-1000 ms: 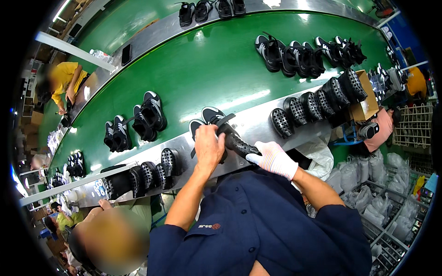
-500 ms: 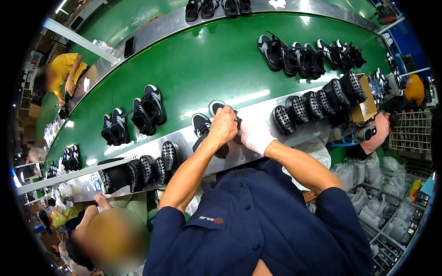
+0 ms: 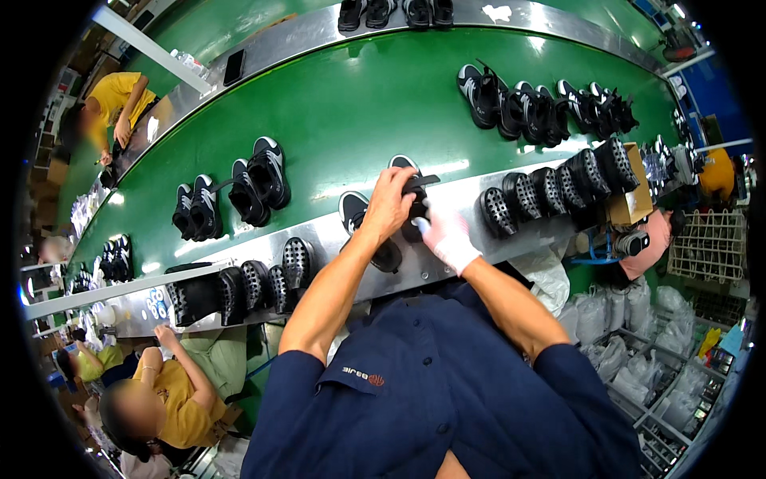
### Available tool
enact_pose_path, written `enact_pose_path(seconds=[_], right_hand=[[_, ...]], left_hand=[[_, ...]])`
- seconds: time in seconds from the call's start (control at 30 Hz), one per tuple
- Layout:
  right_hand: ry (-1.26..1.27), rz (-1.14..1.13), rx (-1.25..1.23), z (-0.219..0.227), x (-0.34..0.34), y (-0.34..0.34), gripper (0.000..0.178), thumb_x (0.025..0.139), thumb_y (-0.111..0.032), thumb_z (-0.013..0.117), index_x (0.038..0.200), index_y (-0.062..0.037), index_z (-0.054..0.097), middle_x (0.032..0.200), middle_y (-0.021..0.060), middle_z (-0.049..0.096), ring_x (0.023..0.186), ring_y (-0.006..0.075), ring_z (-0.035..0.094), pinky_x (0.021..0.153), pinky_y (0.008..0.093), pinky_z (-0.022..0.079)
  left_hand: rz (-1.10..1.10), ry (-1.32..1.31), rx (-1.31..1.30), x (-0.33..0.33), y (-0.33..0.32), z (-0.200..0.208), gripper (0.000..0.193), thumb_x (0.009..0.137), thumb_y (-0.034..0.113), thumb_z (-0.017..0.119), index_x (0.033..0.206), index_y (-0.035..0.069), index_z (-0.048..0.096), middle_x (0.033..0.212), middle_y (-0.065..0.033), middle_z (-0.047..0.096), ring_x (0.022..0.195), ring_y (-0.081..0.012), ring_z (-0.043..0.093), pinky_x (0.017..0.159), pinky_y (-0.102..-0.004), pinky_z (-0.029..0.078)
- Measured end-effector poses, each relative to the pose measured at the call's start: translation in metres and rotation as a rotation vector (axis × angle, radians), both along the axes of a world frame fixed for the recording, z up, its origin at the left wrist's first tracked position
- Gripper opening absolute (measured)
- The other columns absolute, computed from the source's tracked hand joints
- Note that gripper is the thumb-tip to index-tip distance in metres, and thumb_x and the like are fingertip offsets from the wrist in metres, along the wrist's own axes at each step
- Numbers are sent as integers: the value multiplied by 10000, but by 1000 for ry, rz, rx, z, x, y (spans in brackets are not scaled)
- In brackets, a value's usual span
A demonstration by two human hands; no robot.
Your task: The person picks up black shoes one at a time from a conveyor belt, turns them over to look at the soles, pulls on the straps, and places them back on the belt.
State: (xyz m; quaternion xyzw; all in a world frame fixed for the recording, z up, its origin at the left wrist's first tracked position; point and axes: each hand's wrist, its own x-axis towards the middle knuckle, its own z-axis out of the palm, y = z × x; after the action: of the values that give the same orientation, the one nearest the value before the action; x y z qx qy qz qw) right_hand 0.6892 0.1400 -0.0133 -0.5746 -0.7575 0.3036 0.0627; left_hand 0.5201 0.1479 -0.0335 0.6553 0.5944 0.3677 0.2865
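A black sneaker with a grey-white toe stands on the metal ledge in front of me. My left hand, bare, is closed over its upper, at a dark strap that sticks out to the right. By the heel end of that shoe is my right hand in a pale glove, blurred, thumb and fingers apart with nothing visible between them. A matching sneaker sits just left, partly behind my left forearm.
Green conveyor belt carries several sneaker pairs. Black studded-soled pieces line the ledge on the right, others on the left. A cardboard box is at right. A seated co-worker is at lower left.
My right hand has drawn back a little from the shoe, its thumb now spread. My left hand has shifted slightly up the shoe, and the strap now shows sticking out rightward.
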Motion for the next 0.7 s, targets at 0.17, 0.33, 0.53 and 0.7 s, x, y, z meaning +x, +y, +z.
enact_pose_path(seconds=[0.17,0.33,0.53,0.7], right_hand=[[48,-129,12,-38,20,14,463,877,-272,783,1195,27,628,1041,270,707,1010,444,686,883,488,552],[-71,-149,-83,-51,2,29,358,872,-285,759,1048,1,636,946,268,718,955,444,696,855,506,549],[-129,-1,-65,-66,4,39,310,866,-247,710,1088,-32,694,1004,235,729,973,429,699,883,513,552],[-209,116,-97,-69,7,45,331,875,-246,687,1146,-55,689,1074,232,729,1009,423,703,902,519,555]], left_hand=[[191,-23,-427,29,-22,-2,1015,769,118,819,1603,52,245,1100,-355,690,1067,-503,681,969,-528,537],[371,256,-494,38,-7,-34,833,800,79,767,1499,-39,329,913,-279,731,891,-494,716,837,-526,580],[284,217,-303,45,-40,8,640,881,105,749,1422,-26,433,962,-278,685,912,-448,692,790,-530,552],[723,421,-257,27,-153,31,456,884,289,772,1197,-16,643,1048,-222,668,1005,-421,633,885,-510,512]])
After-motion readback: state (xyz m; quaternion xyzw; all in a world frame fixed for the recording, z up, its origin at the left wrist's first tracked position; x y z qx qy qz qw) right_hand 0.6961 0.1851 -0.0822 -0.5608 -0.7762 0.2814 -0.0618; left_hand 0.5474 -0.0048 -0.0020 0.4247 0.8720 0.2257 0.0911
